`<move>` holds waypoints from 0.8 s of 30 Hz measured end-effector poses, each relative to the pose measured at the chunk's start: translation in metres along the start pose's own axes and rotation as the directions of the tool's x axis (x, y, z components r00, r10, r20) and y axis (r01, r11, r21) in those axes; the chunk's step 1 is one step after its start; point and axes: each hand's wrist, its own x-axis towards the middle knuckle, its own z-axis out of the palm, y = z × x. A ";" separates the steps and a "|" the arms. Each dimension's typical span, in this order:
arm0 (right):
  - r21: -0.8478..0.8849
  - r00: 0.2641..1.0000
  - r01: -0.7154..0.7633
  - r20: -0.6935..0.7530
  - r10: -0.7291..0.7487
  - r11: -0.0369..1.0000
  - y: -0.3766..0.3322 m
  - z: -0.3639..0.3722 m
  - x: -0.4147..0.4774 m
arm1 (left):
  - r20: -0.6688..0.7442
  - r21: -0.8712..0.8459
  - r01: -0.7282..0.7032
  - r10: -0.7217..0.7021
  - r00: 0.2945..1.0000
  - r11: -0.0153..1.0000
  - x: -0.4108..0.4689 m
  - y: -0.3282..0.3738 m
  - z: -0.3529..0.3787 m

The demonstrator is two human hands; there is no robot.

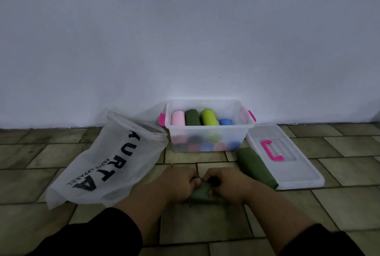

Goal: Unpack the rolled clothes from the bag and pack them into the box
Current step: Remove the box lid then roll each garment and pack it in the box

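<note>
A clear plastic box (207,127) with pink latches stands by the wall, holding several rolled clothes: pink (178,118), dark green (192,117), lime (209,117) and blue (225,121) on top. A white printed bag (107,165) lies open to its left. On the floor in front, my left hand (178,183) and my right hand (228,185) both grip a dark green rolled cloth (202,193), mostly hidden under my fingers. Another dark green roll (256,167) lies beside the lid.
The box's clear lid (287,165) with a pink handle (271,151) lies flat on the tiled floor right of the box. A plain white wall (185,40) stands directly behind the box and the bag.
</note>
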 end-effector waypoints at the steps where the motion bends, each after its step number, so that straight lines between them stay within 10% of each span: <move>1: -0.047 1.000 0.021 -0.013 -0.022 0.999 -0.001 -0.002 0.003 | -0.020 0.002 -0.014 0.014 1.000 1.000 0.002 0.000 0.001; 9: -0.094 0.993 0.094 -0.059 -0.100 0.991 0.000 0.005 0.003 | -0.157 0.096 0.029 -0.014 0.987 0.995 0.006 0.000 0.004; 13: -0.006 0.993 0.060 -0.097 -0.061 0.998 0.001 0.003 0.008 | -0.459 -0.041 0.313 -0.296 0.838 0.949 -0.004 0.010 0.008; 17: 0.111 0.993 -0.073 -0.081 0.082 0.991 0.000 0.007 0.008 | -0.176 -0.492 0.467 -0.609 0.773 0.735 -0.002 0.033 0.006; 24: 0.435 0.979 -0.134 -0.083 0.188 0.890 -0.008 0.029 -0.004 | -0.030 -0.698 0.455 -0.658 0.753 0.553 0.004 0.053 0.011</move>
